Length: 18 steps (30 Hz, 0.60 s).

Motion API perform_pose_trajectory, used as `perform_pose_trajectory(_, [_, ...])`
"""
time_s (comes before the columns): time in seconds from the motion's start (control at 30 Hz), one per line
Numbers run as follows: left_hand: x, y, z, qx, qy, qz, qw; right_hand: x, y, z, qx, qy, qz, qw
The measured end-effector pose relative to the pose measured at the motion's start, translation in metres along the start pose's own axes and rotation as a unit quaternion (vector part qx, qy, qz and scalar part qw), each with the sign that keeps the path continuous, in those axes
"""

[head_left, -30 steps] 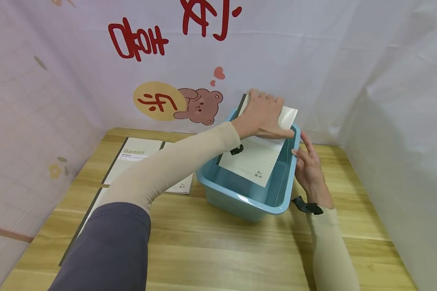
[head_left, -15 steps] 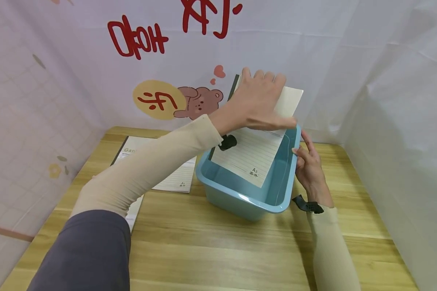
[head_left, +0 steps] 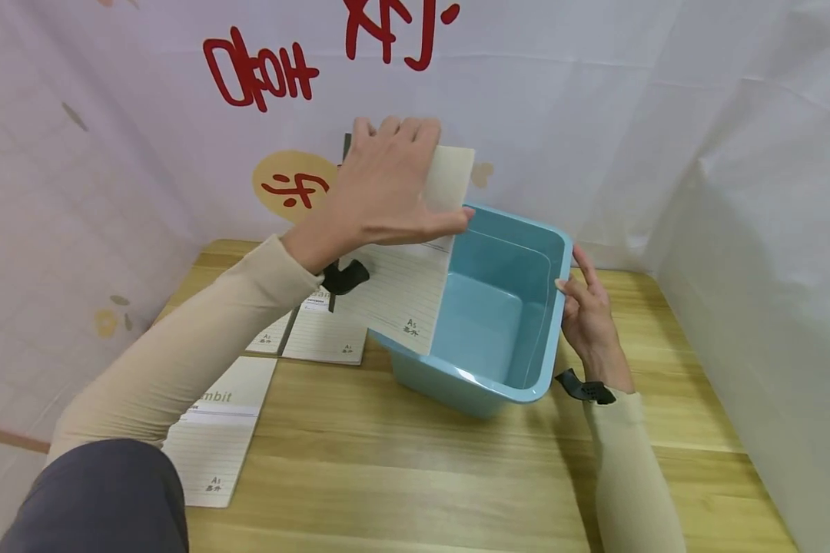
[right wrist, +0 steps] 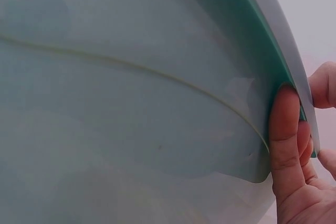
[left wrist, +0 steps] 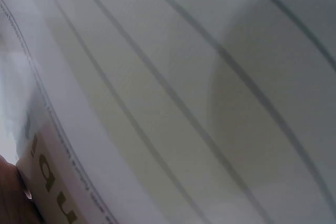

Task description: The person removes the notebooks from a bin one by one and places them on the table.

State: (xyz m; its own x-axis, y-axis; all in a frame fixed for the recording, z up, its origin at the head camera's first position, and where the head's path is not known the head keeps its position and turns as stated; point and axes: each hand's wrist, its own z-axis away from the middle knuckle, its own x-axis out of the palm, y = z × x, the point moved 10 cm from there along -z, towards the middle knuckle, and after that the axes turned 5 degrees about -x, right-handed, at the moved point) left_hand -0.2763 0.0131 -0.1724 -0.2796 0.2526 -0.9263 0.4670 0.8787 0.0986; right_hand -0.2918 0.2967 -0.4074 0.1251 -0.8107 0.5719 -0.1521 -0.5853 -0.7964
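My left hand grips a lined paper notebook by its two long edges, thumb on the right edge. The notebook hangs tilted over the left side of a light blue plastic basin and hides that part of its rim. In the left wrist view the ruled cover fills the picture, with a fingertip at lower left. My right hand pinches the basin's right rim. From the right wrist, its fingers show on the basin's outer wall, the thumb over the rim.
Two notebooks lie side by side at the back left of the wooden table. Another notebook lies nearer, partly under my left arm. A white printed backdrop stands right behind the basin.
My left hand has lifted the notebook up out of the basin and carried it left, baring the basin's inside. The right hand and basin have stayed in place.
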Motion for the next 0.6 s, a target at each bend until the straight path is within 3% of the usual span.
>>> perform_pose_trajectory(0.3, [0.003, -0.069, 0.047, -0.076, 0.013, 0.028, 0.9966, 0.001, 0.001, -0.002, -0.004, 0.000, -0.007, 1.0000])
perform_pose_trajectory(0.43, [0.016, -0.093, 0.066, -0.098, 0.012, 0.034, 0.9946, 0.001, 0.001, -0.002, -0.002, 0.001, -0.004, 1.0000])
perform_pose_trajectory(0.6, [0.043, -0.110, 0.083, -0.107, -0.005, 0.033, 0.9937, 0.000, 0.000, -0.001, -0.003, 0.005, -0.006, 1.0000])
